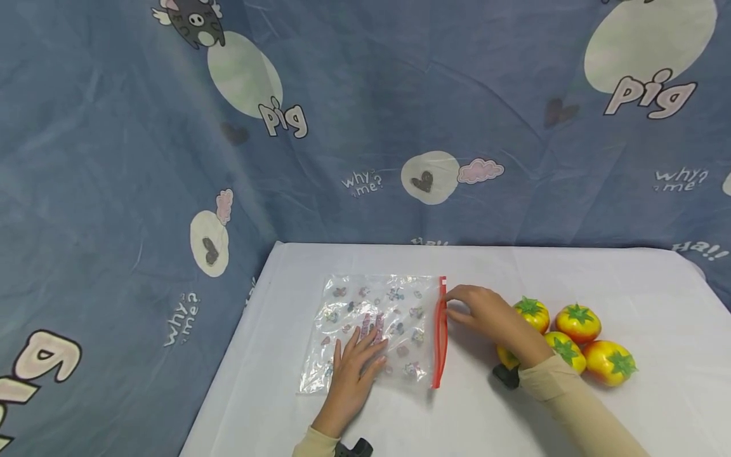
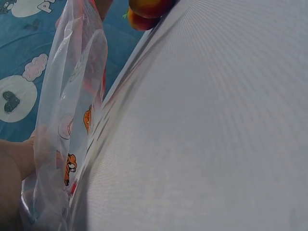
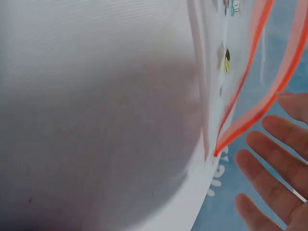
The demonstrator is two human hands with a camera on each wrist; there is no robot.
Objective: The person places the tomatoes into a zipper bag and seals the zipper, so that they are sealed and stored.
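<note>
A clear zip bag point(image 1: 408, 365) printed with small cartoon figures lies flat on the white table. Along its right side runs a red zip edge point(image 1: 440, 343). My left hand point(image 1: 355, 376) rests on the bag with its fingers spread. My right hand point(image 1: 485, 314) is at the red edge, its fingers fairly straight and its fingertips close to or touching the zip. In the right wrist view, the two red strips point(image 3: 264, 108) of the bag's mouth stand apart, and the right hand point(image 3: 279, 168) has its fingers extended beside them.
Several yellow-red, tomato-like fruits point(image 1: 610, 363) with green leafy tops sit to the right, some partly hidden by my right arm. The white table point(image 1: 257, 406) meets a blue printed cloth point(image 1: 342, 76) behind and at the left.
</note>
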